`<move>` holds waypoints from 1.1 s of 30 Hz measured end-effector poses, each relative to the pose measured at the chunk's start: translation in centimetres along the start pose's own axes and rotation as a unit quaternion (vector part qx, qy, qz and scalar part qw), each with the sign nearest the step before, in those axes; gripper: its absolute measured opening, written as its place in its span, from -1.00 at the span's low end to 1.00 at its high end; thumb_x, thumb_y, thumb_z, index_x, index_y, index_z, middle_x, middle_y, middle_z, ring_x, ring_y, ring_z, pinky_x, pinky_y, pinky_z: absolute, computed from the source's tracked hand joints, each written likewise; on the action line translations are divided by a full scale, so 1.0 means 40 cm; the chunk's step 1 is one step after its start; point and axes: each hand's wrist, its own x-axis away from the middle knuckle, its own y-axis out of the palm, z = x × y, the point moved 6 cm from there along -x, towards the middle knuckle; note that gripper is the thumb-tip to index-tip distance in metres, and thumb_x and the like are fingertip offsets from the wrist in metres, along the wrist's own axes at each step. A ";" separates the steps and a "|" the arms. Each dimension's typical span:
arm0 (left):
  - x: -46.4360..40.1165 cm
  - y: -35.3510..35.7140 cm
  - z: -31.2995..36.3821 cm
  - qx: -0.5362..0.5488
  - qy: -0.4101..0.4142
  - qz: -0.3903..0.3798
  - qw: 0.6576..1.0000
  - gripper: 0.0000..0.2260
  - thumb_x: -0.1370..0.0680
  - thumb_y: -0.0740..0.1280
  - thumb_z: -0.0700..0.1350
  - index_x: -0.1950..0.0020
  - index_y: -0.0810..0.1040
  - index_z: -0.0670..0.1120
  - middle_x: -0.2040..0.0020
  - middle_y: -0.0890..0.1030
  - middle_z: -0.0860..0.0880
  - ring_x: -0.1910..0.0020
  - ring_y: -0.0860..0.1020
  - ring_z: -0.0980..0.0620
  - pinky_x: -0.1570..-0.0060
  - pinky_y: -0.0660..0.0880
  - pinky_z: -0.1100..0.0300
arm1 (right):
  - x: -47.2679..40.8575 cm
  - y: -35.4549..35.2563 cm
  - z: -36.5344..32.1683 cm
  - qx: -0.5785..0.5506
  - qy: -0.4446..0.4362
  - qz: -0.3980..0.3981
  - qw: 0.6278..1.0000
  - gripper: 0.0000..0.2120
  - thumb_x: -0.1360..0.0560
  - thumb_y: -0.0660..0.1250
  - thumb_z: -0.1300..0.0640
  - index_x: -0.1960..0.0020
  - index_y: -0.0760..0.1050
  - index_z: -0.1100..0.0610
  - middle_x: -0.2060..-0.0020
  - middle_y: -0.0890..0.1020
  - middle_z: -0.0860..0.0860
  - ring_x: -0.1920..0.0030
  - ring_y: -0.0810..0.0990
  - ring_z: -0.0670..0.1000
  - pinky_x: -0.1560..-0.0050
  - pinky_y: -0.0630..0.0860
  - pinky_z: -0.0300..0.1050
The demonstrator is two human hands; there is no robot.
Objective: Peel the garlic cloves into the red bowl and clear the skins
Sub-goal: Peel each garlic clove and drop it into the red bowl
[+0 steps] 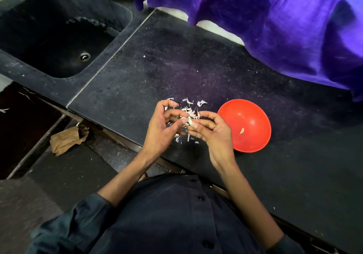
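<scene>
The red bowl sits on the black counter, with one peeled clove inside it. Just left of the bowl my two hands meet above a scatter of white garlic skins. My right hand pinches a garlic clove between thumb and fingers. My left hand has its thumb and forefinger at the clove's skin, its other fingers curled loosely. More skin bits lie under my hands near the counter's front edge.
A dark sink with a drain lies at the far left. Purple cloth hangs over the counter's back right. A crumpled brown paper bag lies on the floor below the counter's edge.
</scene>
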 end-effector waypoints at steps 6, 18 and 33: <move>-0.001 -0.003 0.007 0.002 0.014 -0.004 1.000 -0.60 -0.44 0.46 -0.28 -0.13 0.35 -0.01 0.16 0.64 -0.04 0.20 0.61 -0.02 0.25 0.59 0.13 | 0.002 0.001 -0.001 0.011 0.006 -0.012 1.000 -0.76 -0.46 0.37 0.42 -0.07 0.50 0.20 0.18 0.69 0.10 0.18 0.68 0.05 0.14 0.63 -0.12; -0.003 -0.012 0.009 -0.094 0.039 -0.028 0.994 -0.62 -0.47 0.42 -0.20 -0.04 0.32 0.18 0.16 0.63 0.00 0.17 0.61 -0.08 0.11 0.58 -0.20 | 0.003 0.013 -0.002 0.044 0.018 -0.038 0.998 -0.73 -0.43 0.39 0.45 -0.07 0.48 0.23 0.22 0.70 0.08 0.22 0.69 0.06 0.13 0.65 -0.10; 0.017 0.023 0.032 -0.224 0.114 -0.012 0.968 -0.60 -0.53 0.24 -0.40 0.08 0.19 0.10 0.14 0.53 0.05 0.21 0.52 0.03 0.17 0.52 0.01 | 0.010 0.026 0.030 -0.118 0.118 -0.040 0.985 -0.76 -0.47 0.27 0.51 0.01 0.41 0.21 0.11 0.62 0.23 0.20 0.70 0.08 0.14 0.63 -0.13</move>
